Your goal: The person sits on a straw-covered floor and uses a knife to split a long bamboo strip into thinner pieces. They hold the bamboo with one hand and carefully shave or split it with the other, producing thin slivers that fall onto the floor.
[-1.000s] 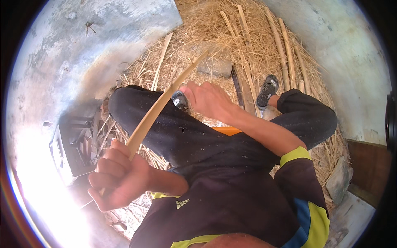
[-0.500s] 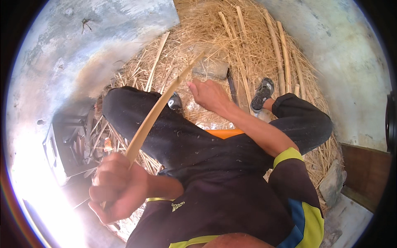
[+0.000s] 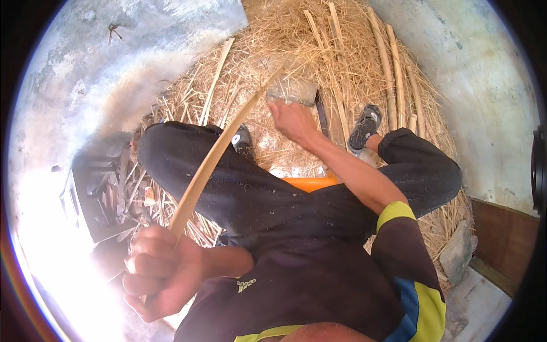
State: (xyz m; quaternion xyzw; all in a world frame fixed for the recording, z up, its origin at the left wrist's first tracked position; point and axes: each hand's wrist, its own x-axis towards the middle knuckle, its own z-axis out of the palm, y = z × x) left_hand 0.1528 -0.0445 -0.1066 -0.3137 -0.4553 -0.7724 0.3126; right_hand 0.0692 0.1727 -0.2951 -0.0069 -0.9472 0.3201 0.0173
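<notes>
Head view
Left hand (image 3: 162,273): it is curling its fingers (image 3: 149,267) tightly around the lower end of a long pale bamboo strip (image 3: 212,162), close to the lower left of the picture, just above the dark shirt (image 3: 319,285).
Bamboo strip: it is rising from the left fist in a gentle bow, crossing over the left knee of the black trousers (image 3: 239,188) and ending with its thin tip over the straw, near a flat grey stone (image 3: 292,88).
Right hand (image 3: 293,121): it is stretching forward over the straw heap (image 3: 296,51), its fingers bent downward and loosely closed; whether they are pinching anything I cannot tell. It is hovering just below the grey stone and beside the strip's upper end.
Legs: both knees are bending outward, with a grey sandal (image 3: 364,126) resting on the straw to the right of the right hand.
Seat: an orange edge (image 3: 310,183) is showing between the thighs.
Around: several thick bamboo canes (image 3: 393,74) are lying on the straw toward the far right, against the concrete floor (image 3: 473,97).
</notes>
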